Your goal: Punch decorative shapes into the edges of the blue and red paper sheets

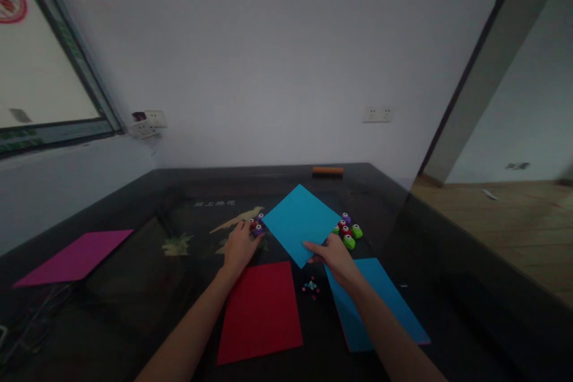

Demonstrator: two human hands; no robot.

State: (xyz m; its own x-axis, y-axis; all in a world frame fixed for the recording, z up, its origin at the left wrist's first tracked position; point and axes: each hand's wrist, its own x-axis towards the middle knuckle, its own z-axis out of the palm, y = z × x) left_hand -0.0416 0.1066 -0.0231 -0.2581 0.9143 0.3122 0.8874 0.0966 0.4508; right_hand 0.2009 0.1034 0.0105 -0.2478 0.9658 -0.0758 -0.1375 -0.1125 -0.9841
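My right hand pinches the lower right side of a blue paper sheet, which is held up with a corner towards me. My left hand curls around a small cluster of red and purple eyeball toys on the dark table; its fingers partly hide them. Behind the sheet's right corner sits another group of eyeball toys in green, red and purple. Just below the sheet lies a little scatter of tiny coloured beads. A red paper sheet lies under my left forearm, apart from the beads.
A stack of blue paper lies beneath my right forearm. To the far left is a magenta sheet, with a thin dark object below it. A brown roll rests at the table's back edge, before the white wall.
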